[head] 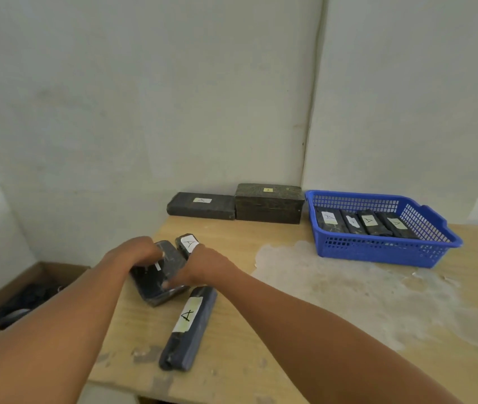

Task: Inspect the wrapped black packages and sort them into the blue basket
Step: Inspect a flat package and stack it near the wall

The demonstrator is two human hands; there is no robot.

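Both hands, left hand [137, 252] and right hand [202, 266], grip 1 wrapped black package [159, 275] on the desk [334, 316]; the blue basket [383, 249] holds 4 labelled packages.

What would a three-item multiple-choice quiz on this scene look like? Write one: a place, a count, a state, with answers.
1. Where does the blue basket stand?
A. On the table's far right
B. In the cardboard box
C. On the floor

2. How many labelled packages lie in the basket?
A. One
B. Four
C. Seven

3. What are the hands doing?
A. Both hang free
B. Both grip one wrapped package
C. Each holds its own package

Answers:
1 A, it sits on the tabletop near the wall.
2 B, four packages with white labels lie side by side.
3 B, the left hand and right hand close on the same package.
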